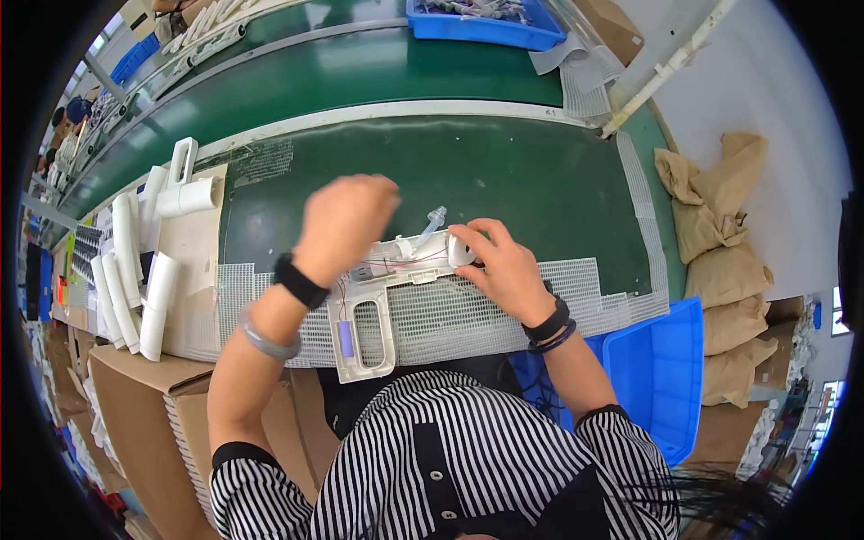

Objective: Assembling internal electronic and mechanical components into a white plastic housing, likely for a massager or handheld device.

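Observation:
An opened white plastic housing (pixel 414 277) lies on the mat in front of me, with a looped handle at its lower left. Inside the handle sits a purple cylindrical battery (pixel 346 339), and thin red wires run along the body. A clear plastic nozzle-like piece (pixel 435 219) sticks up from the body's far side. My right hand (pixel 506 272) pinches the round white part (pixel 461 249) at the housing's right end between thumb and fingers. Above the housing's left part, my left hand (pixel 346 220) is raised and smeared by motion; whether it holds anything is hidden.
White curved shells (pixel 126 243) are piled on cardboard at the left. A grid-patterned mat (pixel 540 297) covers the green bench's near edge. Beyond lies a green conveyor (pixel 378 81) with a blue tray of parts (pixel 490 34). A blue bin (pixel 661 378) stands at the right, near brown sacks (pixel 724 270).

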The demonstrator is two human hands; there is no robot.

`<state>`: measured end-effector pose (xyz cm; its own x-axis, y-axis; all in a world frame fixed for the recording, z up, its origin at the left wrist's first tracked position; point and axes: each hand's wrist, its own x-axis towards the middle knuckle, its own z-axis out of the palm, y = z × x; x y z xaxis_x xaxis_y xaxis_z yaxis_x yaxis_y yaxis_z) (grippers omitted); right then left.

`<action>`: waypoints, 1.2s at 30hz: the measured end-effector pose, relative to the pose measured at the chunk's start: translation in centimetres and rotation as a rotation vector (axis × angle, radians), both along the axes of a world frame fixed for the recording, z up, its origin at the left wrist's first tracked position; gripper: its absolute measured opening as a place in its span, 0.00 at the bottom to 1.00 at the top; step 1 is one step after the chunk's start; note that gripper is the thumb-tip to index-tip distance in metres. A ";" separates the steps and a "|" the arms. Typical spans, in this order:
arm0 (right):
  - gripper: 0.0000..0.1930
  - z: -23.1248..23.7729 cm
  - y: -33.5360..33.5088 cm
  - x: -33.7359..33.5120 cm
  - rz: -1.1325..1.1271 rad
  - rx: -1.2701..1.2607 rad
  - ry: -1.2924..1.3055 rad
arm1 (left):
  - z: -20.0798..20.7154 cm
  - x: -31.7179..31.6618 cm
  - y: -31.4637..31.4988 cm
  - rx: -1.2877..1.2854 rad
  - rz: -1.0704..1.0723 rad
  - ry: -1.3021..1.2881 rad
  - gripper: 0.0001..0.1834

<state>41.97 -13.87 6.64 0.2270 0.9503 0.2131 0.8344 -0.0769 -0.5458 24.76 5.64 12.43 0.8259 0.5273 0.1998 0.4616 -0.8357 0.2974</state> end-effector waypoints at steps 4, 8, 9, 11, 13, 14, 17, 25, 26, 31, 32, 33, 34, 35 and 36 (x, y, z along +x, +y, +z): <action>0.29 -0.8 0.3 0.1 -0.030 0.036 0.128 | -2.4 3.1 -2.9 -0.234 -0.044 0.178 0.14; 0.25 -1.8 0.7 0.6 -0.027 0.166 0.166 | -4.6 3.6 -2.9 -0.135 -0.095 0.084 0.15; 0.24 -2.1 0.9 0.7 -0.025 0.204 0.162 | -4.8 3.5 -2.8 -0.137 -0.095 0.083 0.15; 0.23 -2.0 1.0 0.6 -0.030 0.158 0.335 | -5.0 3.2 -2.9 -0.253 -0.140 -0.059 0.13; 0.23 -1.8 1.0 0.6 -0.041 0.111 0.504 | -4.9 3.0 -3.1 -0.248 -0.158 -0.108 0.13; 0.23 -1.7 1.0 0.6 -0.026 0.123 0.410 | -4.8 2.9 -3.2 -0.242 -0.175 -0.157 0.13; 0.25 -2.1 1.1 0.5 -0.029 0.139 0.201 | -4.7 2.7 -3.5 -0.287 -0.182 -0.186 0.14; 0.30 -1.2 2.4 0.4 -0.132 -0.179 0.311 | -3.5 2.3 -4.1 -0.340 -0.131 -0.131 0.16; 0.29 -0.6 2.2 0.2 -0.159 -0.192 0.271 | -3.0 2.2 -4.2 -0.434 -0.068 -0.121 0.15; 0.29 -0.5 1.0 -0.1 -0.143 -0.024 0.186 | -4.1 1.6 -4.2 -0.323 -0.126 -0.054 0.17; 0.30 -0.1 0.9 -0.3 -0.139 0.029 0.289 | -4.2 1.5 -4.2 -0.322 -0.136 0.002 0.17; 0.30 0.2 0.7 -0.3 -0.147 0.082 0.391 | -4.2 1.5 -4.3 -0.324 -0.134 -0.001 0.17; 0.31 0.1 0.6 -0.1 -0.102 0.048 0.532 | -4.2 1.4 -4.3 -0.326 -0.159 -0.021 0.16; 0.31 -0.3 0.6 0.1 -0.100 0.045 0.530 | -4.2 1.3 -4.3 -0.328 -0.183 -0.040 0.16; 0.31 -0.7 0.6 0.3 -0.031 0.056 0.579 | -4.1 1.4 -4.3 -0.330 -0.185 -0.040 0.16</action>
<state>42.28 -13.29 5.95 0.3490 0.9323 0.0953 0.3962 -0.0546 -0.9165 26.14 1.31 8.36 0.9080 0.4116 0.0781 0.2948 -0.7602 0.5789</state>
